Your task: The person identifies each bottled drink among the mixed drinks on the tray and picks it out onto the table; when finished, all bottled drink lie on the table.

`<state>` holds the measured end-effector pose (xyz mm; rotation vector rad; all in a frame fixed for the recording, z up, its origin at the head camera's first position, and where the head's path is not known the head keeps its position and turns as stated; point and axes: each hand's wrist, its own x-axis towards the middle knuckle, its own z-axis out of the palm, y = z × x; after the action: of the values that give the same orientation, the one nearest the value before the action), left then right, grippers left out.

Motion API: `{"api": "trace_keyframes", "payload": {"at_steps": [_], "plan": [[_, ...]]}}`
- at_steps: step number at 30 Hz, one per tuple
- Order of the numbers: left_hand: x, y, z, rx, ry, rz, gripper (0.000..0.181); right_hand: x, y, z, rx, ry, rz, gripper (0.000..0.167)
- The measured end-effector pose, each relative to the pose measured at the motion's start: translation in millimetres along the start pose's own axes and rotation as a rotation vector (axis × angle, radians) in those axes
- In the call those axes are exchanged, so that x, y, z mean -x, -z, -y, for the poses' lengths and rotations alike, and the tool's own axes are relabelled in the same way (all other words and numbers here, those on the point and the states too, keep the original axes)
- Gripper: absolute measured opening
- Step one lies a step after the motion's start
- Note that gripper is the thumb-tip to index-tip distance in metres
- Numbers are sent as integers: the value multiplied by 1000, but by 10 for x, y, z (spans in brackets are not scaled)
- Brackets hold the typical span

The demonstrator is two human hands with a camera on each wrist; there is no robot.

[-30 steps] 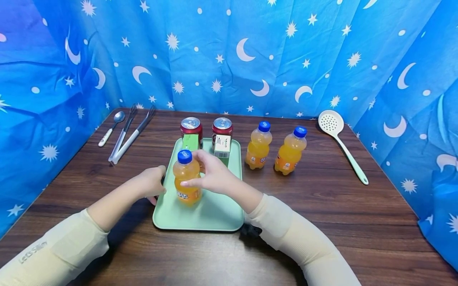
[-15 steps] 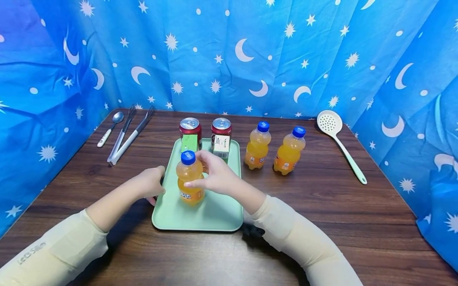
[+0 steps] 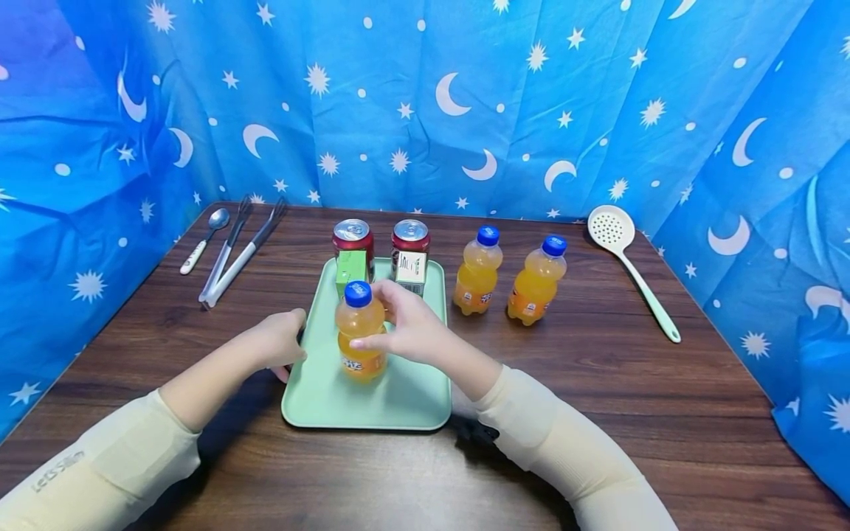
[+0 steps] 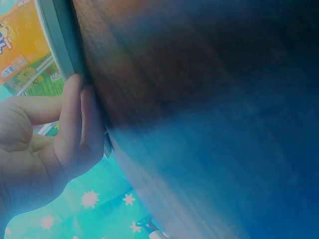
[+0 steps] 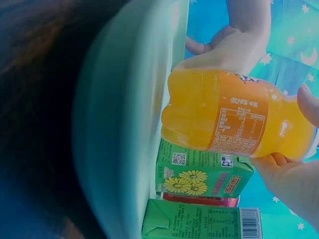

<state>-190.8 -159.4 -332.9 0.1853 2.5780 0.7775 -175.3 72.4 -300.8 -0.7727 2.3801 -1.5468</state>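
My right hand [image 3: 415, 324] holds an orange soda bottle [image 3: 361, 361] with a blue cap, upright over the left half of a pale green tray [image 3: 398, 413]. In the right wrist view, the thumb and fingers wrap the upper part of the bottle [image 5: 234, 112]; whether its base touches the tray cannot be told. At the tray's left rim my left hand [image 3: 275, 341] grips the edge; in the left wrist view its fingertips [image 4: 74, 84] press against the rim. Two green drink cartons, the left [image 3: 350, 270] and the right [image 3: 411, 271], stand toward the tray's far end.
Two red cans [image 3: 353, 237] stand behind the cartons. Two more orange soda bottles [image 3: 477, 276] stand right of the tray. A skimmer [image 3: 612, 227] lies at far right; a spoon [image 3: 206, 240] and two long-handled utensils [image 3: 242, 262] at far left. A blue curtain [image 3: 398, 110] encloses the table.
My right hand has moved the bottle a short way to the right over the tray. The left hand stays at the rim.
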Motion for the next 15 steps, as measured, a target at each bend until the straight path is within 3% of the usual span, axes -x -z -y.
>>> {"api": "trace_keyframes", "payload": {"at_steps": [15], "plan": [[0,0,-2,-7,-4,-1,25,55,71,-40,-9,-7,-11,58]]}}
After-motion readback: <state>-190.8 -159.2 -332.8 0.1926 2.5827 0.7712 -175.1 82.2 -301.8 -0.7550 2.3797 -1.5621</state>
